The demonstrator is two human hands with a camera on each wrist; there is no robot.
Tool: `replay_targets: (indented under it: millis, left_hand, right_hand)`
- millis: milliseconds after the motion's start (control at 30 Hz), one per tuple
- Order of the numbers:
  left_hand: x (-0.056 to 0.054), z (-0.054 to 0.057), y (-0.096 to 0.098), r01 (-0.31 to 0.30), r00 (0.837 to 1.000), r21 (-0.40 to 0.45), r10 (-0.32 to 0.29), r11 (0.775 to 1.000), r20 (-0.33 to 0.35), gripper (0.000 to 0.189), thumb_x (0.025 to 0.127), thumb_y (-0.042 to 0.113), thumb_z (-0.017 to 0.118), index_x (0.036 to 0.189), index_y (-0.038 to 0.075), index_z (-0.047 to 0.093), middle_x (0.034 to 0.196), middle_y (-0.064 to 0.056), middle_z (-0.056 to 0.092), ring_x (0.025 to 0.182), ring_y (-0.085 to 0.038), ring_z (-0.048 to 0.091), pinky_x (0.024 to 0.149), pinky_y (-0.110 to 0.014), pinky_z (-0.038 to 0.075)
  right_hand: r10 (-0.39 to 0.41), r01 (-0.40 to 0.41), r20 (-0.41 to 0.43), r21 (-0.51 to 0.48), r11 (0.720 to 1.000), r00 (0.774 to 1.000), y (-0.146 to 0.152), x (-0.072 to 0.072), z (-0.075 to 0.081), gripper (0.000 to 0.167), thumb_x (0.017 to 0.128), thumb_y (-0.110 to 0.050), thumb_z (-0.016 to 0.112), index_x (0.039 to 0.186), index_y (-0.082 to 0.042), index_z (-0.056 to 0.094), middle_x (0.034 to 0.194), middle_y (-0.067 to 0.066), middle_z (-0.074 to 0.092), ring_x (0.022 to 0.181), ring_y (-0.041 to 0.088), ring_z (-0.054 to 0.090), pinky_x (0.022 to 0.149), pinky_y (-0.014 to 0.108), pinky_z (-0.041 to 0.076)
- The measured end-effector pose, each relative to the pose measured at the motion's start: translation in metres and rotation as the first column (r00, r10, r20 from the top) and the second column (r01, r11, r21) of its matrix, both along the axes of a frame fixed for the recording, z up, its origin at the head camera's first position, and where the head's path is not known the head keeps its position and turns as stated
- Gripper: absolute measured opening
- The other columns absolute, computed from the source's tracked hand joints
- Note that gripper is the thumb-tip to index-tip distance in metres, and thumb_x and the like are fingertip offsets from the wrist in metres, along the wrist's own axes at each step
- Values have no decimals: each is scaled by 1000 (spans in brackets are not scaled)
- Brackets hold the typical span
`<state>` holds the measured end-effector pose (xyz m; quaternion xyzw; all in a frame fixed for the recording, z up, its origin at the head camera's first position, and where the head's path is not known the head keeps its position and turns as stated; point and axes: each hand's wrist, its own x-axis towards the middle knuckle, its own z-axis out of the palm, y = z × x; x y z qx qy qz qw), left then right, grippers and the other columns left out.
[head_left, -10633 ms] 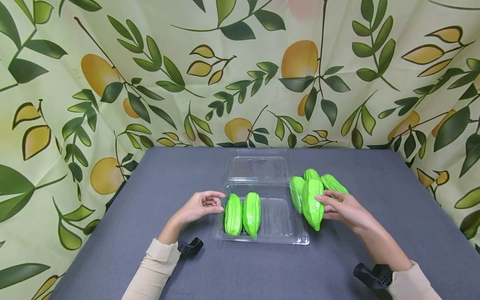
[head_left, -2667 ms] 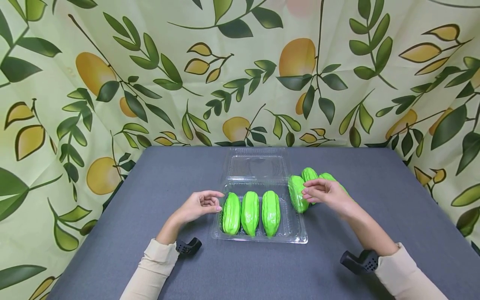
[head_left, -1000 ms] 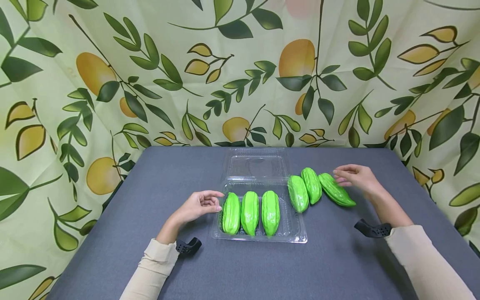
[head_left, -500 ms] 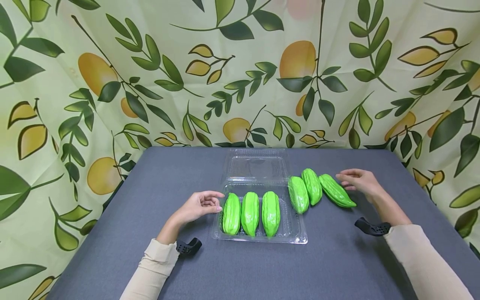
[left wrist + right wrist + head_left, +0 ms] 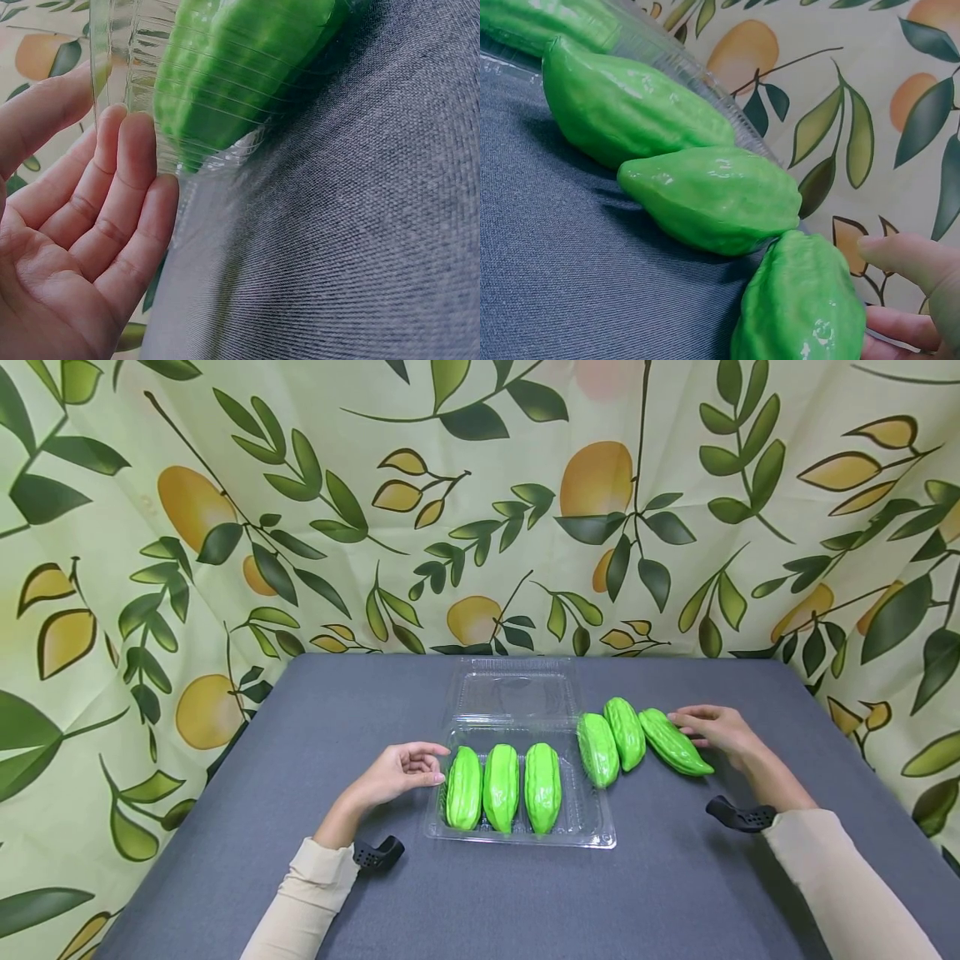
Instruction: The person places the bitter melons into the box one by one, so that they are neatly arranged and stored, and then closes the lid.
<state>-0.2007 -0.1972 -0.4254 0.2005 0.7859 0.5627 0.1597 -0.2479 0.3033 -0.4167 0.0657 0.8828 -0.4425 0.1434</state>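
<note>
A clear plastic clamshell container point(image 5: 577, 839) lies with its lid back, holding three bright green bitter melons: a left one point(image 5: 464, 787), a middle one point(image 5: 501, 787) and a right one point(image 5: 542, 787). My left hand point(image 5: 401, 772) pinches the container's left rim; in the left wrist view the thumb and fingers point(image 5: 135, 161) meet the clear wall. Outside, to the right, lie a bitter melon point(image 5: 597, 750) against the container's side, another point(image 5: 624, 733) beside it and a slanted one point(image 5: 673, 742). My right hand point(image 5: 716, 731) is beside the slanted one, thumb apart from it point(image 5: 904, 255).
The transparent lid point(image 5: 513, 693) lies flat behind the container. A grey cloth covers the table point(image 5: 480, 902). A curtain point(image 5: 480, 543) printed with leaves and fruit hangs behind the table and at both sides. Each wrist wears a black camera mount point(image 5: 742, 816).
Earlier my right hand held a bitter melon; a third one now lies in the container. That hand has since moved right, and lately slightly down beside the slanted melon. My left hand stays put.
</note>
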Motion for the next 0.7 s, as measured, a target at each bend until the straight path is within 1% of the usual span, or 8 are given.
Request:
replay_targets:
  millis: [33, 100, 167, 233, 333, 467, 533, 700]
  left_hand:
    - [0, 0, 0, 0, 1000, 1, 0, 1000, 0, 45, 86, 6, 70, 124, -12, 54, 87, 3, 59, 76, 0, 60, 71, -14, 52]
    - [0, 0, 0, 0, 1000, 2, 0, 1000, 1, 45, 86, 6, 70, 124, -12, 54, 87, 3, 59, 76, 0, 60, 71, -14, 52]
    - [0, -1, 0, 1, 1000, 4, -1, 1000, 0, 45, 86, 5, 70, 124, -12, 54, 86, 3, 59, 76, 0, 61, 72, -14, 52]
    - [-1, -1, 0, 2, 1000, 5, -2, 1000, -1, 45, 86, 5, 69, 124, -12, 54, 86, 3, 60, 77, 0, 61, 72, -14, 52]
    - [-1, -1, 1, 3, 1000, 8, -3, 1000, -2, 45, 86, 4, 69, 124, -12, 54, 87, 3, 60, 77, 0, 61, 73, -14, 53]
    - [-1, -2, 0, 5, 1000, 10, -5, 1000, -1, 45, 86, 4, 69, 125, -13, 53, 87, 3, 59, 77, 1, 61, 73, -14, 53]
    - [-1, -2, 0, 6, 1000, 12, -6, 1000, 0, 45, 86, 4, 69, 125, -13, 53, 87, 3, 59, 77, 1, 61, 73, -14, 53]
    - [-1, -2, 0, 10, 1000, 19, -10, 1000, 3, 45, 86, 4, 68, 125, -13, 53, 87, 3, 60, 77, 0, 61, 74, -14, 53]
  right_hand:
    - [2, -2, 10, 5, 1000, 1000, -1, 0, 0, 78, 94, -53, 53, 142, 7, 38, 145, 29, 38, 94, 2, 56, 80, 20, 53]
    - [7, -8, 24, 12, 1000, 1000, -2, 0, -1, 80, 93, -54, 52, 142, 7, 37, 147, 29, 35, 107, 17, 57, 85, 25, 52]
    - [10, -11, 36, 19, 1000, 999, -3, -1, -2, 81, 93, -55, 52, 143, 7, 36, 149, 30, 32, 119, 32, 51, 89, 32, 51]
    - [5, -6, 47, 19, 1000, 999, -4, -2, -3, 83, 92, -57, 51, 144, 7, 36, 150, 31, 30, 128, 41, 43, 93, 39, 50]
    - [5, -6, 53, 22, 1000, 999, -5, -3, -5, 84, 93, -58, 50, 143, 7, 35, 150, 31, 29, 131, 43, 38, 96, 43, 49]
    - [16, -17, 46, 22, 1000, 999, -5, -3, -6, 81, 94, -55, 50, 143, 8, 36, 150, 32, 29, 130, 43, 39, 97, 47, 48]
    - [20, -21, 41, 24, 999, 999, -5, -4, -7, 81, 94, -55, 50, 142, 8, 36, 150, 32, 30, 129, 42, 39, 95, 46, 48]
    - [20, -21, 47, 28, 999, 999, -5, -5, -8, 81, 93, -55, 53, 143, 7, 36, 150, 31, 30, 126, 38, 41, 89, 39, 47]
